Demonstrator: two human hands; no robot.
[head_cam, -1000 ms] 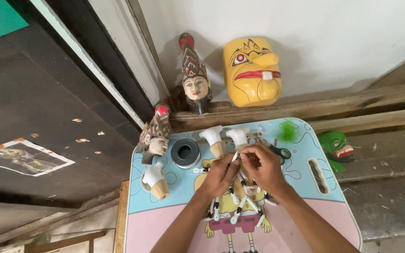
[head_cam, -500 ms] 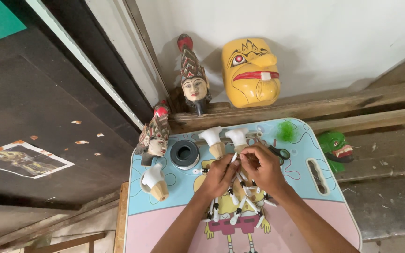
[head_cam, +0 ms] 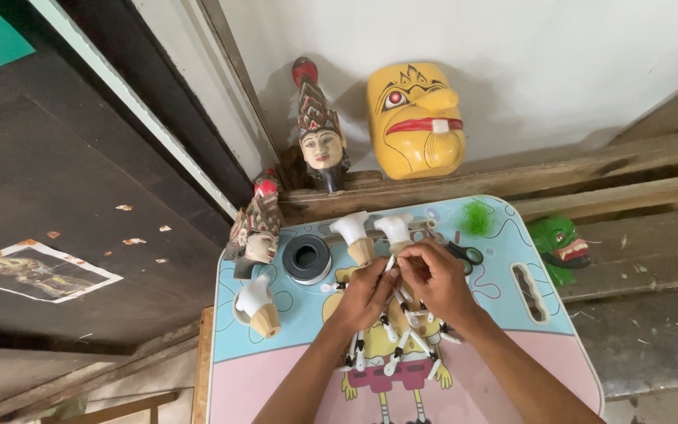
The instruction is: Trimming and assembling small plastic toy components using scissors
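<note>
1. Left hand point(head_cam: 368, 292) and right hand point(head_cam: 435, 281) meet fingertip to fingertip, pinching a small white piece point(head_cam: 391, 263).
2. The piece stands upright over the white sticks point(head_cam: 392, 345) on the folding table point(head_cam: 504, 235); both hands equally near.

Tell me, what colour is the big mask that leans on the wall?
The mask is yellow with red lips; head view.

Mask point(head_cam: 416, 119) behind table point(head_cam: 276, 369), seemingly

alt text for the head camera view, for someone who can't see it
Two bare hands, left hand and right hand, meet over a small cartoon-printed table, pinching a small white piece above a pile of similar white pieces. A yellow mask and a carved puppet head lean against the wall behind.
</note>
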